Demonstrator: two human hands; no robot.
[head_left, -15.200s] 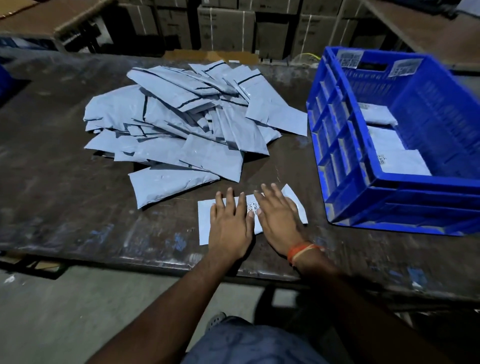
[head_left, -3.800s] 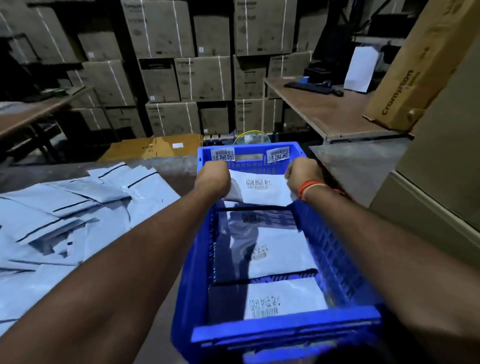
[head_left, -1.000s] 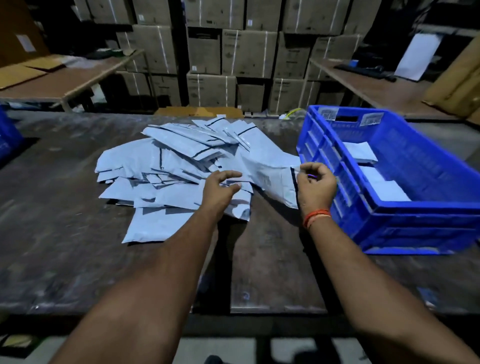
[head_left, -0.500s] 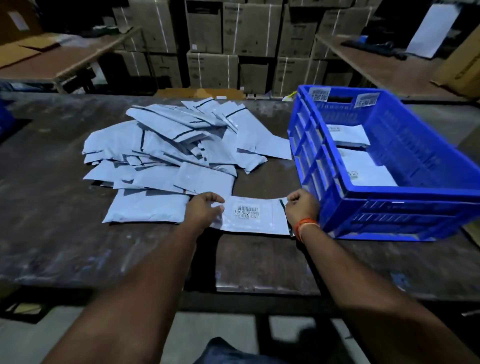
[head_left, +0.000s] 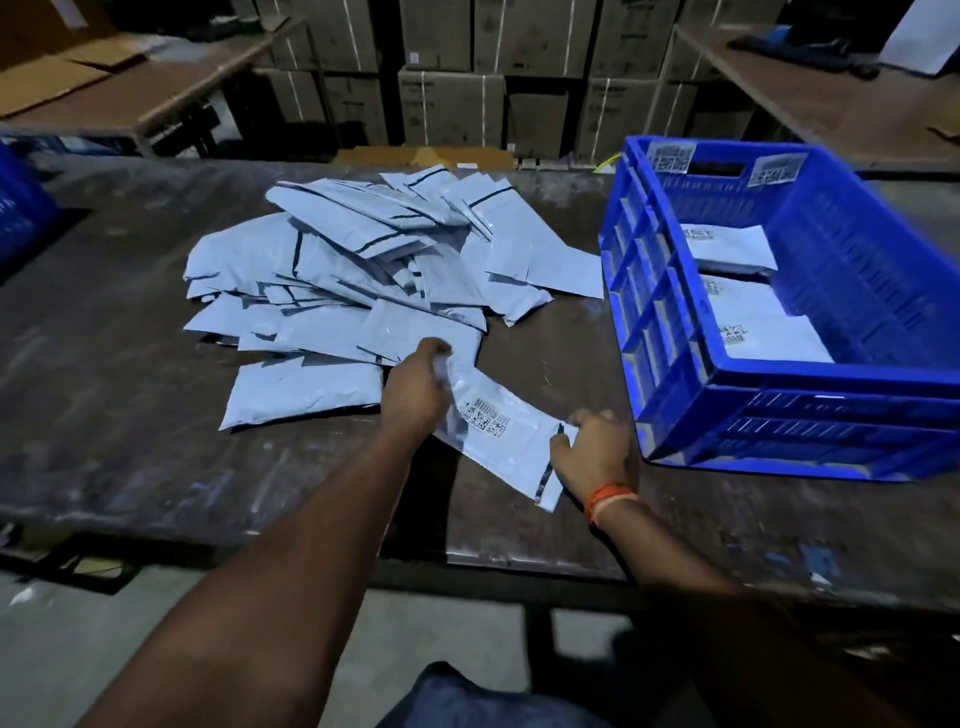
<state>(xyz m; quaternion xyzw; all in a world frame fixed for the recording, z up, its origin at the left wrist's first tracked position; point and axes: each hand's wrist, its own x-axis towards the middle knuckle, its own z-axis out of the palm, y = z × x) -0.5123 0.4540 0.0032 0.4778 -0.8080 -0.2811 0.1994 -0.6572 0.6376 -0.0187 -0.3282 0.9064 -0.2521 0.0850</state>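
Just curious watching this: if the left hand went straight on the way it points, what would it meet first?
Probably the pile of grey mailers, whose near edge lies just beyond the left hand gripping the labelled mailer; depth is unclear.
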